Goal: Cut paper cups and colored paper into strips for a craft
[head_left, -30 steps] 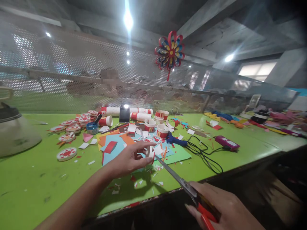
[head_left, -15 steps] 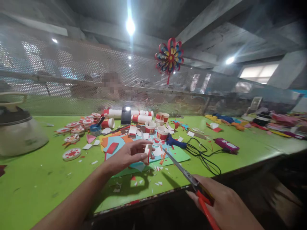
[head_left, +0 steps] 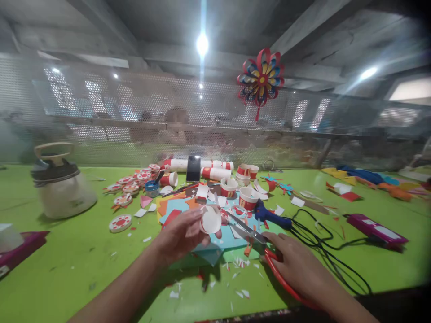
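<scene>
Your left hand (head_left: 183,231) has its grip clamped on a round white paper piece (head_left: 211,220), held up above the coloured paper sheets (head_left: 220,242) in front of you. Your right hand (head_left: 289,258) has its grip closed round the red handles of the scissors (head_left: 255,235), whose blades point towards that piece, the tips near its right side; you cannot tell whether they touch. Small paper scraps (head_left: 240,264) lie on the green desk (head_left: 81,273) below your hands. Beyond the sheets stand two red-and-white paper cups (head_left: 248,199), and just right of them lies a blue glue gun (head_left: 274,218). Red-dotted discs (head_left: 120,223) sit to your left, near a blue jar (head_left: 152,189)
</scene>
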Demonstrator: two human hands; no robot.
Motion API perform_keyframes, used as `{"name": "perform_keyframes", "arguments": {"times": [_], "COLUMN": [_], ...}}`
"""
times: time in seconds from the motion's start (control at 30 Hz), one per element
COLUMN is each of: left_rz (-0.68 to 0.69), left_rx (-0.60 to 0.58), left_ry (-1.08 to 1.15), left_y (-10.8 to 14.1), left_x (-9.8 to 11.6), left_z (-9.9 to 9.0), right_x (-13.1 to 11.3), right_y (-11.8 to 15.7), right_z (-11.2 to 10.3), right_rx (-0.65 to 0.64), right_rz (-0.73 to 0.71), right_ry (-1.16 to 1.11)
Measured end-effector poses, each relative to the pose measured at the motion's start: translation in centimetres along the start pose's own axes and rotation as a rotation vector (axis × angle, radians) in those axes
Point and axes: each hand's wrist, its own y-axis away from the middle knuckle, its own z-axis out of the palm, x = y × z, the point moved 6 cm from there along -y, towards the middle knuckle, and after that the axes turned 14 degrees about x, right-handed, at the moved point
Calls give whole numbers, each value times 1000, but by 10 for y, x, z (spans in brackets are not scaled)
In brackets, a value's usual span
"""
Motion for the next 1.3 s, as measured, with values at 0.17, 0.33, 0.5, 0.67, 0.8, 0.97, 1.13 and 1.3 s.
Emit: {"name": "perform_keyframes", "arguments": {"times": [0.17, 0.33, 0.5, 0.67, 0.8, 0.97, 1.13, 1.3], "left_rz": [-68, -92, -47, -7, -6, -5, -7, 56], "left_rx": [21, 68, 188, 361, 403, 374, 353, 362], "left_ry": [95, 126, 122, 152, 212, 241, 228, 144], "left_y": [-3, -2, -2, -8, -12, -12, -9, -7], "left_x": [-7, -7, -4, -5, -4, 1, 0, 0], "left_z": [2, 3, -3, -16, -23, -22, -20, -18], "right_x": [10, 13, 4, 5, 7, 3, -21, -60], "right_y": [-7, -11, -14, -21, -27, -22, -22, -39], "right_z": [16, 17, 8, 0, 0, -12, -43, -64], "right_rx": [-38, -76, -86, -122, -163, -81, 101, 261], "right_rz": [-13, -46, -90, -152, -209, -219, -239, -244], "right_ry": [-44, -55, -45, -34, -49, -59, -208, -454]}}
